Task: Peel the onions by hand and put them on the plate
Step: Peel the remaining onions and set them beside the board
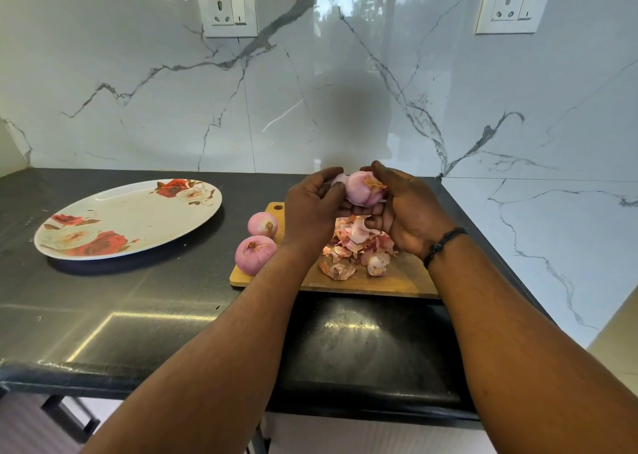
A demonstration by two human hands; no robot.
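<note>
Onion (362, 187) cupped in my right hand (411, 212) while my left hand (310, 208) pinches its loose skin, over peelings (355, 246) mid-worktop; plate (131, 218) unfilled.

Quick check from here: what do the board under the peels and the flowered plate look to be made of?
The board looks like wood or bamboo: pale tan, matt, with a hanging hole at one corner. The plate looks like glossy melamine or glazed ceramic, white with printed red roses; its sheen does not settle which.

1 head view looks forward and down, close over the counter (138, 315).
</note>
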